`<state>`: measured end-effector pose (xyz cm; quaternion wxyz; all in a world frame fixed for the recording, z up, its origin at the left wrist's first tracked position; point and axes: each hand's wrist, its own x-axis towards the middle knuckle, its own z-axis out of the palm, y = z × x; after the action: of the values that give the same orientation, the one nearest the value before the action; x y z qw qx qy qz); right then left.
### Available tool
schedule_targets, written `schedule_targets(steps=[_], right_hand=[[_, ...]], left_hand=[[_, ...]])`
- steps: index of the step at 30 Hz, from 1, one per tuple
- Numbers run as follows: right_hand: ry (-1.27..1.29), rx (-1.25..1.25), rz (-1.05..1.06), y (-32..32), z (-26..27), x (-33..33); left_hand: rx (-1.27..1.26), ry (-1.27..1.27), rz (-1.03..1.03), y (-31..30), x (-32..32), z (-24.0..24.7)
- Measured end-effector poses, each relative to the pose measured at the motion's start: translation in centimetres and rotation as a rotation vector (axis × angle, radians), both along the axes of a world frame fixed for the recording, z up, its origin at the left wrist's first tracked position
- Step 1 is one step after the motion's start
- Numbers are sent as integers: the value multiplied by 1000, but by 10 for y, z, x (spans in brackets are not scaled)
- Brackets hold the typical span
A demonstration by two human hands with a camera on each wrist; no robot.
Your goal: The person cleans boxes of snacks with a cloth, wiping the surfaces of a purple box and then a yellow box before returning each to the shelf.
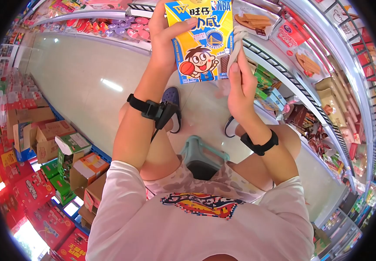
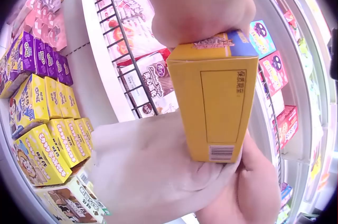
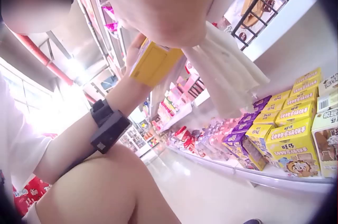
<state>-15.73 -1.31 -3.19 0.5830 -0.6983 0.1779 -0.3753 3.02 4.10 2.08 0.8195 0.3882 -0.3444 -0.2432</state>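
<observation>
yellow-and-blue cartoon box [image 1: 200, 39], white cloth [image 1: 236, 43]

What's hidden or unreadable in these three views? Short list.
Head view: the left hand keeps its fingers behind the yellow box; the box's right edge lies under the cloth.
Left wrist view: left hand blurred, too near the lens; box front faces away.
Right wrist view: right hand blurred; its hold on the cloth hidden.

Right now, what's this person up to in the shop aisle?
A person squats in the aisle, facing the snack shelves. Their left hand grips a yellow snack box with a cartoon boy on it, held up in front of them. Their right hand holds a pale cloth pressed against the box's side edge. More yellow boxes of the same look stand in a row on a low shelf nearby.
</observation>
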Motion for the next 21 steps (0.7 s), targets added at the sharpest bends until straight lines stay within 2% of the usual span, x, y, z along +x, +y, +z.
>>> schedule_targets(steps=[7,9,10,12,16,17,19,21], right_hand=[[23,26,39,7,-8,-10],[-21,44,30,6,-16,-11],[-18,45,31,6,-18,-9],[-173,43,8,7,-20,-5],[-196,108,-10,11,-5,-3],[-191,69,-82,8,-2,2],[-185,30,-157,0,3,5],[-72,129,-177,-11,7,1]], left_hand=[[-70,50,26,0,7,2],[55,121,39,3,7,7],[27,122,60,2,7,6],[36,128,71,1,5,5],[16,112,144,-3,-3,3],[-1,97,180,-5,-6,1],[-73,180,179,-11,-23,2],[-139,405,239,-18,-34,-4]])
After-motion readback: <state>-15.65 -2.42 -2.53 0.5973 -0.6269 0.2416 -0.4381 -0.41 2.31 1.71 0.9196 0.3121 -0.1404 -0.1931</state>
